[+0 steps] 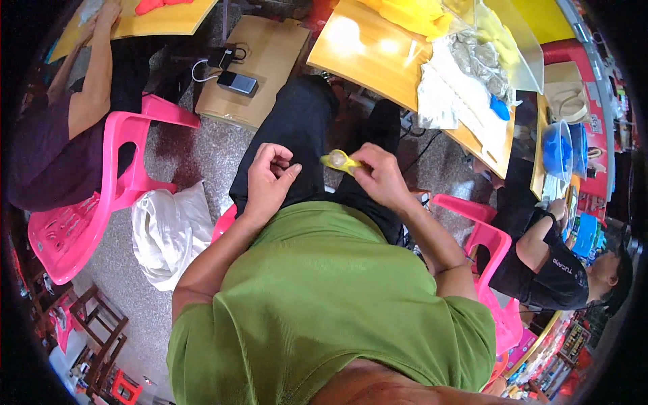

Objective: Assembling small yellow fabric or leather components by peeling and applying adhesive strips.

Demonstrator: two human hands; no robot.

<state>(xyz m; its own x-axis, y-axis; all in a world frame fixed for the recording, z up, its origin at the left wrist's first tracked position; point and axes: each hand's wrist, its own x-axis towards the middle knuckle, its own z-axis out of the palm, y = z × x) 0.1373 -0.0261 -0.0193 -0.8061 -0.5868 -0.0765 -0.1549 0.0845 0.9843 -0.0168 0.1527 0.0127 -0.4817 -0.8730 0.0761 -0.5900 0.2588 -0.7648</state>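
I could not make out what the small yellow piece (339,160) was; the right hand (379,177) covered its near end. Left hand (268,179) curled shut, contents hidden. A seated person (64,128) at left was cut off by the rim.

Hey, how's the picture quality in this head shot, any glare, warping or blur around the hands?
Head view: strong glare washes out two spots on the wooden table; fisheye bends its edges and darkens the corners; the right hand pinching the small yellow piece and the empty, curled left hand are evenly lit and reasonably sharp; detail softens toward the rim.
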